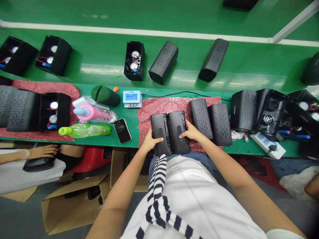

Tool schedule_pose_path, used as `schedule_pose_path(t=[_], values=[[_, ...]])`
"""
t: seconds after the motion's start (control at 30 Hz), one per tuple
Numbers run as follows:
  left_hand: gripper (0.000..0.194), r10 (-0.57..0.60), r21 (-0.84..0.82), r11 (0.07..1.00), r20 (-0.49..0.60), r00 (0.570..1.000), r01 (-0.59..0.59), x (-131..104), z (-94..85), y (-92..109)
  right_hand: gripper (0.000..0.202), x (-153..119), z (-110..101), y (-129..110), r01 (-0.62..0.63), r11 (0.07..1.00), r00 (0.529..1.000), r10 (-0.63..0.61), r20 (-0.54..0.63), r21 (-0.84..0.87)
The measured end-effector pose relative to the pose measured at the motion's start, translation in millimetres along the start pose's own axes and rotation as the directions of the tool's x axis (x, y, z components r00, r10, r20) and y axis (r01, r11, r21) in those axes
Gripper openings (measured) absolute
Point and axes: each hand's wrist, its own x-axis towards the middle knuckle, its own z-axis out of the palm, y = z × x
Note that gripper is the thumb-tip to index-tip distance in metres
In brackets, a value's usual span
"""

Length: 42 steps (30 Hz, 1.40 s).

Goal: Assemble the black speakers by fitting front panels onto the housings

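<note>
Two black speaker housings stand side by side in front of me at the table's front edge. My left hand (150, 141) grips the left speaker housing (159, 126) by its outer side, thumb on its face. Around the outer side of the right speaker housing (176, 123), my right hand (192, 131) is closed, its thumb on the face too. The two housings nearly touch along their long sides. Just right of my right hand, two textured speaker housings (200, 114) lean on the red bubble wrap (152, 107). What is inside the held housings is hidden.
A blue-white meter (132, 99), a phone (122, 130), a green bottle (86, 130) and a pink bottle (96, 113) lie to the left. More speaker housings (163, 62) stand on the green bench behind. A power strip (267, 145) sits at right. At left, a co-worker's hand (45, 151) holds a dark part.
</note>
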Motion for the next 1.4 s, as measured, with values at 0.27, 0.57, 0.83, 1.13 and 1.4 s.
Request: schedule_pose_path(t=[0.27,0.57,0.83,1.13,1.4], values=[[0.09,0.042,0.0,0.999,0.016,0.999,-0.042,3,-2.2,-5,0.104,2,0,2,-0.006,1.0,1.0,0.006,-0.001,0.0],[0.093,0.04,-0.011,0.999,-0.004,0.999,-0.04,2,0.3,-3,0.102,1,-1,-2,-0.03,1.0,1.0,0.03,-0.002,0.0],[0.095,0.039,-0.025,0.999,-0.026,0.999,-0.039,2,0.2,-4,0.097,-2,1,-8,-0.037,0.999,0.999,0.037,-0.003,0.017],[0.095,0.03,-0.034,0.999,-0.051,0.998,-0.032,-1,1.7,-1,0.118,-22,24,-25,-0.077,0.993,0.996,0.074,-0.041,-0.092],[0.093,0.105,-0.027,0.994,-0.082,0.991,-0.108,-1,3.3,-9,0.118,-46,69,-35,-0.204,0.818,0.927,-0.015,-0.375,-0.538]])
